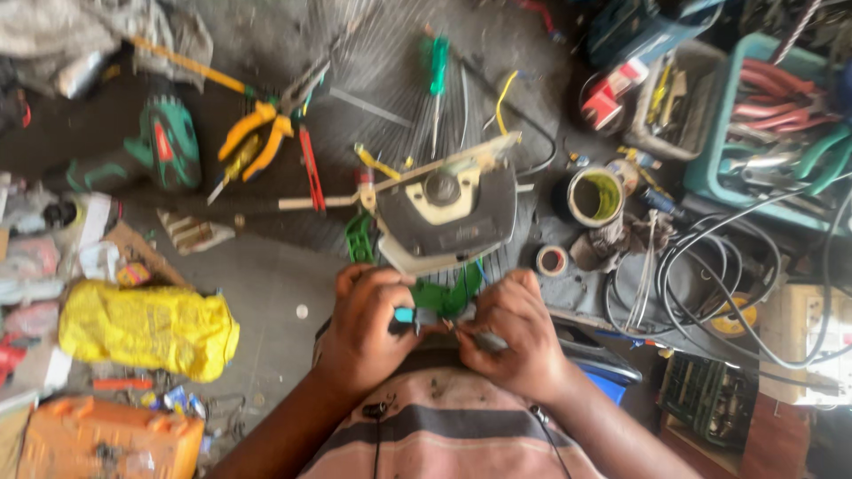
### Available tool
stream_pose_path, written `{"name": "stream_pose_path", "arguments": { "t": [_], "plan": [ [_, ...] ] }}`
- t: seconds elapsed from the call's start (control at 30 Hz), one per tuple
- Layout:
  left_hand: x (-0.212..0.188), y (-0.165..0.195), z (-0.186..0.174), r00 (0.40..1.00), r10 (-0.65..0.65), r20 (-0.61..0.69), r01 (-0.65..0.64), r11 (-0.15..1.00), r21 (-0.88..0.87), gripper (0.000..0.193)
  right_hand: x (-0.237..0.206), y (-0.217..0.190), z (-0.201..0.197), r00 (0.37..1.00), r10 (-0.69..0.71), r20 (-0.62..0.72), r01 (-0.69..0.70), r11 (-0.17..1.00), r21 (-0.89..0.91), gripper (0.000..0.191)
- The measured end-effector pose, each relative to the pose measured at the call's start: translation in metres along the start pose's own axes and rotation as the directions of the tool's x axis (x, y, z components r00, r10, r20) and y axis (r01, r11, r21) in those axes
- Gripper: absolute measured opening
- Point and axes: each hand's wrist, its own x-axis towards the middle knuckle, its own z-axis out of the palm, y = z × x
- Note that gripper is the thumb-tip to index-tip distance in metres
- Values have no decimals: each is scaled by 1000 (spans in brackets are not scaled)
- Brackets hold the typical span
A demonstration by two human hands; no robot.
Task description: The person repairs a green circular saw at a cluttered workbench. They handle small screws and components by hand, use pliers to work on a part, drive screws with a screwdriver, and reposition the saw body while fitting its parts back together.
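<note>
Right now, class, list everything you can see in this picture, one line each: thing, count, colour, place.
Green part: one, green, held between both hands.
Dark tool: one, grey, in the right hand.
Grey housing: one, grey and cream, just beyond the hands.
Pliers: one, yellow handles, upper left.
Screwdriver: one, green handle, top centre.
Power tool: one, green, left.
Yellow bag: one, yellow, lower left.
Orange case: one, orange, bottom left corner.
Tape roll: one, pale, right of the housing.
Tin: one, yellow-green inside, right of centre.
Teal tray: one, teal, upper right.
Cables: several, black, right.
Left hand: one, bottom centre.
Right hand: one, bottom centre.
</note>
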Motion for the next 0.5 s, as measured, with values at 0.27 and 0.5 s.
{"name": "stream_pose_path", "arguments": {
  "t": [0.27,0.5],
  "plan": [
    [-12,13,-16,972,-228,52,228,974,6,52,10,-7,10,974,-225,34,227,958,-177,26],
    [-7,14,-46,877,-415,242,476,814,-332,52,14,-9,28,953,-301,-29,288,932,-218,23]
  ]
}}
